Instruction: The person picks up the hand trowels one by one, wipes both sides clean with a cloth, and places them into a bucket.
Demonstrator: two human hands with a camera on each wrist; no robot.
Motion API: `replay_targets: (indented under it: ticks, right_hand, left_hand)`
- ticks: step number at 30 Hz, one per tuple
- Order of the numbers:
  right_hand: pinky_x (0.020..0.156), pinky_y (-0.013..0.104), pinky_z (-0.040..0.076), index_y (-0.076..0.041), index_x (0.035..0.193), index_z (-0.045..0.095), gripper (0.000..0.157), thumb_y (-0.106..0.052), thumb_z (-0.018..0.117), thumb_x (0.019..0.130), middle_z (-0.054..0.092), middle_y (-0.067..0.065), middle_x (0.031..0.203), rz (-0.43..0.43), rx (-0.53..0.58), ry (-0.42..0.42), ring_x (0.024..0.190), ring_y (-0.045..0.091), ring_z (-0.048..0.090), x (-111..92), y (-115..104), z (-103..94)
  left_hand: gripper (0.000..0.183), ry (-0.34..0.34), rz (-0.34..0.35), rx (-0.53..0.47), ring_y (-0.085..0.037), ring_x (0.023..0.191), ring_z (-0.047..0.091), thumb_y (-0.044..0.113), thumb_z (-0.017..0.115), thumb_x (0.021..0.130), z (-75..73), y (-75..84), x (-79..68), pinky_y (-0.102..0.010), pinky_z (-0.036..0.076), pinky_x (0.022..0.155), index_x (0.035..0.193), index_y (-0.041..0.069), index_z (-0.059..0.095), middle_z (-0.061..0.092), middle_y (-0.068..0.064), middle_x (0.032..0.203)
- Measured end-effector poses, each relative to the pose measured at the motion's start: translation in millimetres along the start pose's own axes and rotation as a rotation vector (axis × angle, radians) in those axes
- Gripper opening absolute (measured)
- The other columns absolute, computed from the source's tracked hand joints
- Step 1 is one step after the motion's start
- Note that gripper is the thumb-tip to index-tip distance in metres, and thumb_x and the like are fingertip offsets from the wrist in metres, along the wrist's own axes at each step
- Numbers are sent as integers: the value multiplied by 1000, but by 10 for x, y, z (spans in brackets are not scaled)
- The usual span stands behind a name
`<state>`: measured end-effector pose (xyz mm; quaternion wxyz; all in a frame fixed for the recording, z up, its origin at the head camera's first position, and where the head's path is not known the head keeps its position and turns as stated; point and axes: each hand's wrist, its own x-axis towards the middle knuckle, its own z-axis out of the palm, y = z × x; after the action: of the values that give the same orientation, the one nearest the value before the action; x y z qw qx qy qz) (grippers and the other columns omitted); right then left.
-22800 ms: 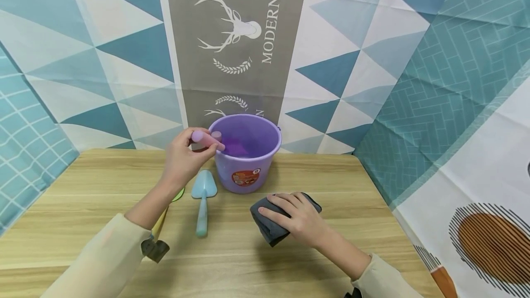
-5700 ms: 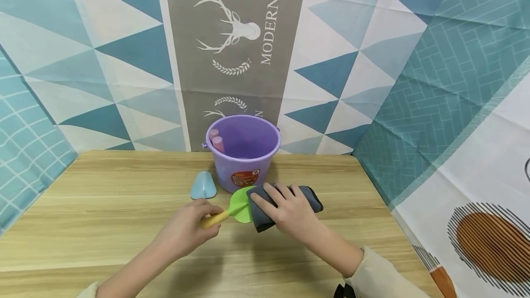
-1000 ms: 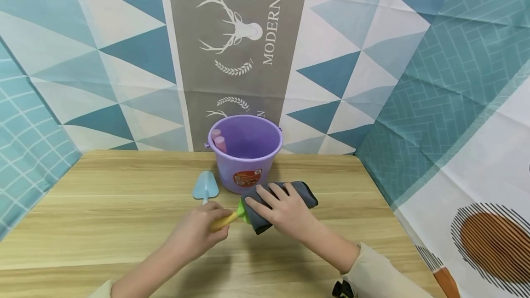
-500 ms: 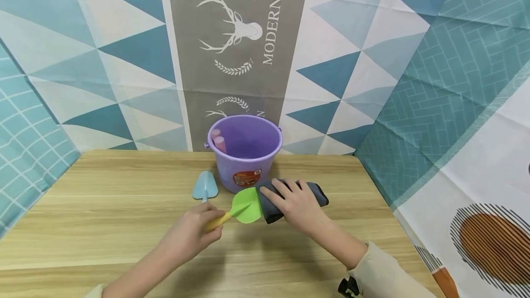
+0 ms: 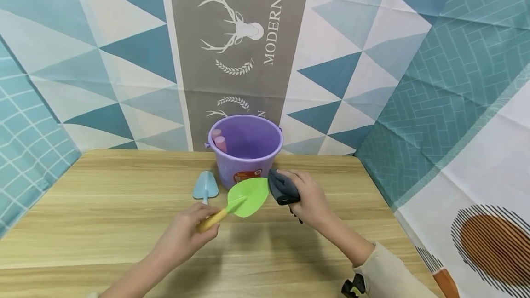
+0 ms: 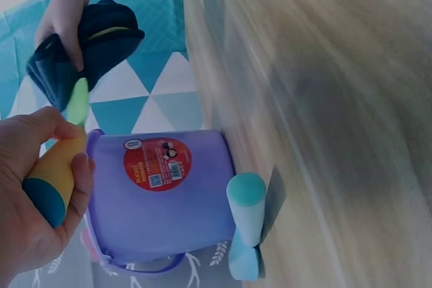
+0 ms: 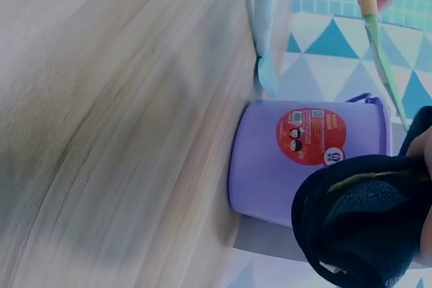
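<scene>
My left hand [image 5: 184,231] grips the yellow handle of a toy shovel [image 5: 247,197], its leaf-shaped green blade facing up above the table. In the left wrist view the handle's blue end [image 6: 46,202] shows in the palm. My right hand [image 5: 313,200] holds a folded dark grey cloth [image 5: 283,186] at the blade's tip; whether they touch I cannot tell. Several fingers of that hand are hidden. Just behind stands a purple bucket [image 5: 225,167] with two pink handle ends [image 5: 220,143] inside its left rim.
A light blue toy shovel [image 5: 205,185] lies on the wooden table [image 5: 124,201] left of the bucket, its handle partly behind my left hand. Patterned cloth [image 5: 136,59] hangs at the back and sides.
Earlier my left hand held a pink handle at the bucket; later, the yellow-handled shovel. Over the last second the cloth has slid off the green blade to the right, and my right hand has turned.
</scene>
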<state>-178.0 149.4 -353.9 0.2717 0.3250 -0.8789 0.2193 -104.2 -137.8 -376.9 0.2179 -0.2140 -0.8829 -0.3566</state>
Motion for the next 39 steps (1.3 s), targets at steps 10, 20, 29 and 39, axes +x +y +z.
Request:
replay_targets:
  ticks: [10, 20, 29, 39]
  right_hand:
    - [89, 46, 50, -15, 125, 58, 56, 0, 73, 73, 62, 7, 115, 190, 251, 83, 105, 25, 60, 7, -43, -29]
    - [93, 42, 49, -15, 127, 58, 53, -2, 72, 78, 63, 5, 120, 177, 438, 105, 109, 21, 59, 55, -159, -29]
    - [91, 38, 50, -8, 122, 59, 48, 3, 70, 77, 63, 9, 118, 109, 516, 52, 108, 24, 60, 38, -283, 41]
    - [83, 33, 53, -7, 117, 58, 45, 4, 68, 75, 64, 9, 112, -51, 471, 37, 99, 21, 62, -6, -294, 138]
  left_hand:
    - [33, 133, -1, -156, 3, 70, 51, -2, 74, 72, 72, -20, -1, -17, 48, 52, 99, 16, 70, 66, 8, 88]
    - [31, 186, 76, -224, 2, 72, 53, -2, 75, 72, 137, 46, 18, -13, 47, 52, 100, 13, 71, 69, 2, 91]
    - [29, 185, 5, -282, 3, 74, 57, 0, 74, 75, 121, 126, 59, -17, 51, 53, 100, 12, 72, 70, 1, 90]
    - [29, 196, 3, -360, 1, 74, 58, -2, 73, 75, 97, 177, 105, -18, 51, 52, 101, 10, 72, 69, -1, 88]
